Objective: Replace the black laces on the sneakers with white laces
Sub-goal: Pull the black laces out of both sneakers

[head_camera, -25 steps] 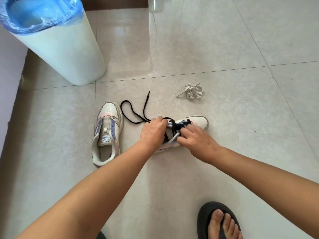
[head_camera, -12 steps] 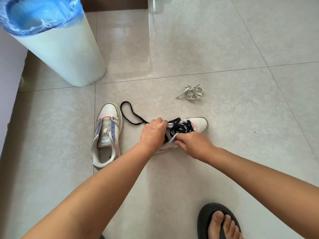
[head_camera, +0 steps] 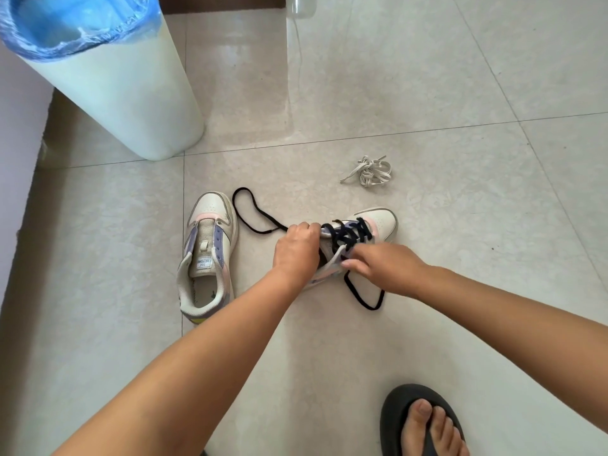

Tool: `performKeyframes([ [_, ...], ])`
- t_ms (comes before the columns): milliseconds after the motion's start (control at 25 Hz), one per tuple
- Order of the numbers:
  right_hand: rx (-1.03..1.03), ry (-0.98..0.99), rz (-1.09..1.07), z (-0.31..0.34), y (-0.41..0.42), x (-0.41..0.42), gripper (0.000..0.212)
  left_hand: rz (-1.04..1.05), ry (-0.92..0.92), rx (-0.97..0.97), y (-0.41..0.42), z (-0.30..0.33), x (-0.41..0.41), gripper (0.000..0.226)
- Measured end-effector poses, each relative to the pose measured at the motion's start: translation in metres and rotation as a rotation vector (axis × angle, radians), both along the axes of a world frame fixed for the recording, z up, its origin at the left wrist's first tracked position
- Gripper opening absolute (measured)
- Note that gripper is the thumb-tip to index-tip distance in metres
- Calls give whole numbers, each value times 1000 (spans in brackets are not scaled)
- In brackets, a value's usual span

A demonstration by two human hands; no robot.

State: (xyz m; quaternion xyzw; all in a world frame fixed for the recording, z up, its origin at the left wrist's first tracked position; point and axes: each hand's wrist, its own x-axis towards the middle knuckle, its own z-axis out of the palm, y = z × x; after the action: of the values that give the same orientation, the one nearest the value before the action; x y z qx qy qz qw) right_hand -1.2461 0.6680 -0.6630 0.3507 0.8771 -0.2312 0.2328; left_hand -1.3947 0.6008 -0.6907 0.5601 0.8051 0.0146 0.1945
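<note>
Two white sneakers with pink and purple trim lie on the tiled floor. The left sneaker (head_camera: 208, 255) has no lace. The right sneaker (head_camera: 378, 222) still carries a black lace (head_camera: 348, 235) crossed through its eyelets. My left hand (head_camera: 296, 251) grips the side of this sneaker, and a black lace end (head_camera: 250, 215) loops out beyond it. My right hand (head_camera: 381, 268) pinches the black lace near the tongue, with a pulled loop (head_camera: 365, 297) hanging below. A bundle of white laces (head_camera: 370, 171) lies further back.
A white bin (head_camera: 112, 83) with a blue liner stands at the back left, beside a wall on the left. My foot in a black sandal (head_camera: 418, 426) is at the bottom right. Pale floor tiles surround the shoes.
My right hand has moved down and right, drawing a loop of black lace out of the right sneaker. More of the crossed lacing is now uncovered. The left hand holds steady.
</note>
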Motion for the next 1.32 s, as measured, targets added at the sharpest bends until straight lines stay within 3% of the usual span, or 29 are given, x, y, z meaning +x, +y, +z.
performKeyframes([
  [80, -88, 136, -57, 0, 2, -16, 30, 0, -5, 1, 0, 0, -1, 37],
  [160, -92, 140, 58, 2, 2, -10, 26, 9, -19, -7, 1, 1, -1, 37],
  [240, -19, -125, 310, 0, 0, 15, 24, 29, -40, -15, 1, 3, -1, 36],
  [320, -40, -539, 522, -3, -8, 48, 22, 51, -57, -12, 2, 3, -3, 35],
  [400, -39, -855, 552, -1, -9, 71, 23, 112, -88, -1, 3, 2, -4, 34],
  [440, -8, -847, 514, 0, -2, 76, 25, 167, -119, 8, 4, 1, -4, 34],
  [520, 178, -594, 341, 5, 16, 71, 26, 291, -213, 26, 6, 3, -1, 31],
  [600, 346, -238, -3, 12, 29, 57, 31, 368, -305, 7, 4, 5, 3, 26],
  [720, 79, 131, -377, 16, 17, 24, 45, 379, -380, -120, -3, 9, 11, 29],
  [800, -47, 154, -330, 13, -1, 1, 52, 367, -397, -141, -7, 11, 16, 34],
  [960, 102, 179, -358, -11, -5, -19, 43, 321, -395, -24, -5, 6, 16, 38],
  [1320, 120, 258, -243, -14, 0, -3, 29, 131, -226, 72, -12, 3, 3, 41],
])
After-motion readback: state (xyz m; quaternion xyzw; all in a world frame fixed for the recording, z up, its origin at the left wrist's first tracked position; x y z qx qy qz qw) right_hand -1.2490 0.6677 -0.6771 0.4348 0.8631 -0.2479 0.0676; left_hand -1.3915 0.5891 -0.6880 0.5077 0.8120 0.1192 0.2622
